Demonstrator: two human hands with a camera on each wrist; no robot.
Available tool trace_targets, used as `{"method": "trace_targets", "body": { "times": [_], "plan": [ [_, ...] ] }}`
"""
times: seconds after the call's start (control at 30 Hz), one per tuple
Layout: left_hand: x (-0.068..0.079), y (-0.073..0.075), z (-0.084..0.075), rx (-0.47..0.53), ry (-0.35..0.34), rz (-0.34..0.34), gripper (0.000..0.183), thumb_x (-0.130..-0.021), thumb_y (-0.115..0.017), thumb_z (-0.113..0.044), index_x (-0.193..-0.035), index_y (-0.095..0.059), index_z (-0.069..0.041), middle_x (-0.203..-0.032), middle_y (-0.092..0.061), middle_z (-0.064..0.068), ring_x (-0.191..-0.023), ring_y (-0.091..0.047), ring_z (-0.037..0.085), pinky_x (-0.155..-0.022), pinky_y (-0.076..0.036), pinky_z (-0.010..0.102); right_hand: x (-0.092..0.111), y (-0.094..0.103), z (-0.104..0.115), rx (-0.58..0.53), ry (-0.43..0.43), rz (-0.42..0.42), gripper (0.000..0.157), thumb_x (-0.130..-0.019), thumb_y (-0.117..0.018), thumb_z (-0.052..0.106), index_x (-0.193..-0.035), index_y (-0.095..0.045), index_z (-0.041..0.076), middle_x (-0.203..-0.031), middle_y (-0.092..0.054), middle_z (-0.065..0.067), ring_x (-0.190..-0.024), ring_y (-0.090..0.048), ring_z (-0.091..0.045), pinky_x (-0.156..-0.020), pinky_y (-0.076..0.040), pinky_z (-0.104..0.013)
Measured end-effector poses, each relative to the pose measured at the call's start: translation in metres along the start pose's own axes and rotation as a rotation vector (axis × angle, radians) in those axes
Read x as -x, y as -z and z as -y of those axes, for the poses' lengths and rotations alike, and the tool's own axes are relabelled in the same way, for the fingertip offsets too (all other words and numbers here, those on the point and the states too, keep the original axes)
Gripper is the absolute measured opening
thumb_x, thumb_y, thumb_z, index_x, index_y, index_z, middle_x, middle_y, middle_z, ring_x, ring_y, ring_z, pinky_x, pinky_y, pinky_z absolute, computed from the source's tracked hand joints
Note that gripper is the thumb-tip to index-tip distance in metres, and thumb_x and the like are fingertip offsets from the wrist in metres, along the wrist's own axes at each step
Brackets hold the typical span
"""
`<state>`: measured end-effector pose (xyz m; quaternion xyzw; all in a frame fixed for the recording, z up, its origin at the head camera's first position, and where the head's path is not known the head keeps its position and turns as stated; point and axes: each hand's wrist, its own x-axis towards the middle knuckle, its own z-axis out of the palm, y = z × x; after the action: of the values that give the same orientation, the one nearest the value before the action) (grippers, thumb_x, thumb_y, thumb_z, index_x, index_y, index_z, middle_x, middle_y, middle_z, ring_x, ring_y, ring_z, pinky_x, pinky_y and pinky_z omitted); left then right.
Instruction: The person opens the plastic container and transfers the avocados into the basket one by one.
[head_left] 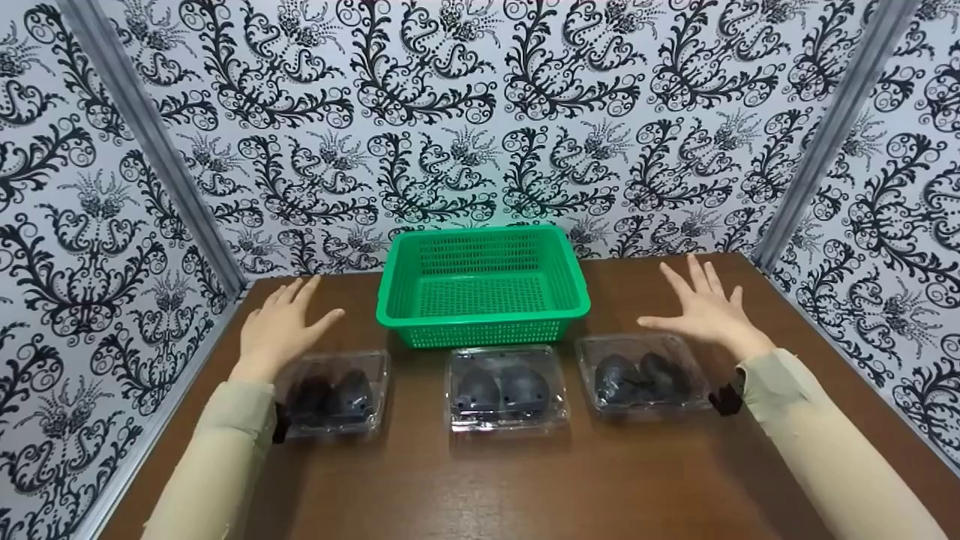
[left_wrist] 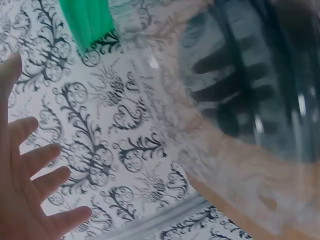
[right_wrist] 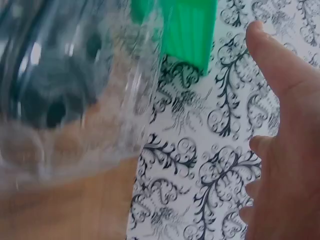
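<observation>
My left hand is spread above the left clear plastic clamshell box, fingers straight and holding nothing. On the other side my right hand is likewise spread, palm down, just beyond the right clamshell box. Between them sits a third clamshell box, in front of the green basket. Each box has two dark, rounded, avocado-like items inside. In the left wrist view the fingers stay apart from the nearby box; in the right wrist view the thumb points away from the box.
A green plastic basket with slotted walls stands at the back middle of the brown table, with nothing inside it. White walls with black floral patterns enclose the table at the back and both sides.
</observation>
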<state>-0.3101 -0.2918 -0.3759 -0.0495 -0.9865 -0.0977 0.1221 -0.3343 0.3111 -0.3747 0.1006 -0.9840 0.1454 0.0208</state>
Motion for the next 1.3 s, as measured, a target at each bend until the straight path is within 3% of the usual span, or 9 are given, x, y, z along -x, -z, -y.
{"method": "trace_targets", "body": {
  "times": [0.23,0.47,0.67,0.97,1.13,1.3],
  "plan": [
    [0.010,-0.006,-0.023,0.049,-0.065,-0.109,0.078,-0.092,-0.045,-0.065,-0.148,-0.039,-0.011,-0.145,-0.042,0.021,-0.125,-0.045,0.045,-0.089,-0.044,0.063,0.011,-0.013,0.025,-0.049,0.094,-0.084,0.107,-0.079,-0.064,0.068,-0.157,-0.008,0.020,-0.157,0.020,-0.016,-0.140,0.016,-0.045,-0.099,0.015,-0.072],
    [0.025,-0.019,-0.052,0.147,-0.114,-0.131,0.075,-0.091,-0.047,-0.066,-0.144,-0.046,-0.013,-0.144,-0.046,0.016,-0.125,-0.049,0.037,-0.089,-0.048,0.059,0.026,-0.032,0.061,-0.115,0.221,-0.110,0.105,-0.078,-0.070,0.061,-0.156,-0.014,0.020,-0.159,0.013,-0.014,-0.143,0.013,-0.039,-0.104,0.013,-0.069],
    [0.038,-0.029,-0.081,0.263,-0.198,-0.172,0.064,-0.091,-0.059,-0.053,-0.141,-0.051,-0.012,-0.141,-0.050,0.014,-0.118,-0.055,0.036,-0.090,-0.049,0.055,0.037,-0.046,0.093,-0.120,0.335,-0.111,0.104,-0.075,-0.072,0.061,-0.156,-0.018,0.024,-0.160,0.010,-0.010,-0.144,0.009,-0.037,-0.108,0.007,-0.068],
    [0.065,-0.052,-0.119,0.443,-0.223,-0.126,0.063,-0.092,-0.060,-0.048,-0.143,-0.047,-0.013,-0.144,-0.047,0.012,-0.128,-0.047,0.031,-0.106,-0.038,0.049,0.052,-0.074,0.138,-0.126,0.492,-0.042,0.106,-0.072,-0.072,0.064,-0.155,-0.022,0.022,-0.160,0.007,-0.007,-0.145,0.001,-0.036,-0.110,-0.001,-0.065],
    [0.076,-0.069,-0.131,0.506,-0.209,-0.085,0.066,-0.093,-0.059,-0.049,-0.146,-0.044,-0.014,-0.144,-0.047,0.010,-0.129,-0.046,0.030,-0.107,-0.037,0.048,0.056,-0.090,0.158,-0.184,0.568,0.056,0.101,-0.075,-0.072,0.060,-0.155,-0.024,0.023,-0.160,0.002,-0.006,-0.145,-0.001,-0.033,-0.110,-0.007,-0.064],
    [0.082,-0.088,-0.139,0.602,-0.173,-0.018,0.073,-0.092,-0.057,-0.053,-0.149,-0.037,-0.012,-0.147,-0.042,0.014,-0.132,-0.042,0.034,-0.107,-0.035,0.054,0.052,-0.107,0.172,-0.188,0.617,0.087,0.095,-0.077,-0.065,0.067,-0.153,-0.030,0.021,-0.160,-0.010,-0.008,-0.145,-0.008,-0.035,-0.108,-0.009,-0.069]
  ]
}}
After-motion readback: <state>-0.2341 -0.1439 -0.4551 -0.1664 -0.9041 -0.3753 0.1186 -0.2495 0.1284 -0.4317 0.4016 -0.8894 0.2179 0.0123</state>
